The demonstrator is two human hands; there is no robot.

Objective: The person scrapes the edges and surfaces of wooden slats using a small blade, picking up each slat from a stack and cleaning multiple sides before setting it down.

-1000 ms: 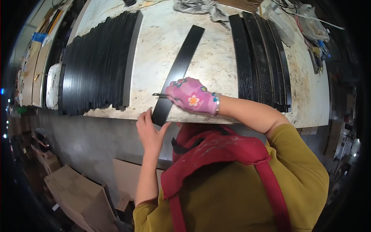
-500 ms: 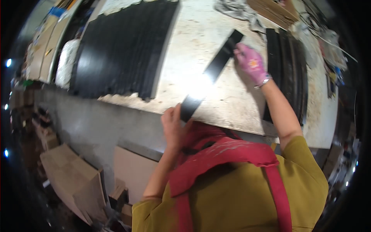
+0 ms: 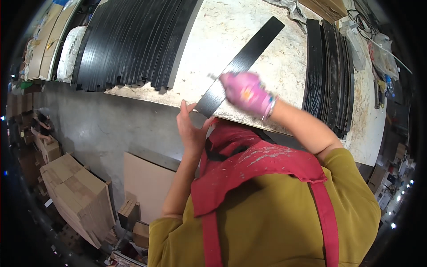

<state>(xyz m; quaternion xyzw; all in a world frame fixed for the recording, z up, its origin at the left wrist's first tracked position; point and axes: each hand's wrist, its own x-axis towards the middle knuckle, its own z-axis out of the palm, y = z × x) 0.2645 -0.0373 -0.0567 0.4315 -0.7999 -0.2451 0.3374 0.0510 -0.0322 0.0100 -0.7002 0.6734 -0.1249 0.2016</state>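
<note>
A long, flat black strip [image 3: 255, 44] lies slanted on the pale worktable, its far end to the right. My bare left hand [image 3: 192, 129] is at the strip's near end by the table edge, its finger and thumb on either side of that end. My right hand [image 3: 247, 94], in a pink glove with a flower patch, is over the lower half of the strip. Its fingers are closed, and a small greyish blurred thing pokes out beyond them; its kind is unclear.
Many similar black strips [image 3: 129, 40] lie side by side on the worktable [image 3: 195, 58] to the left. Another dark row of strips [image 3: 315, 66] is at the right. Plastic bags [image 3: 383, 58] and cardboard [image 3: 327, 9] sit at the far right. Cartons [image 3: 75, 191] stand on the floor.
My right hand has swept down along the strip from near its far end toward my left hand. My left hand stays at the near end.
</note>
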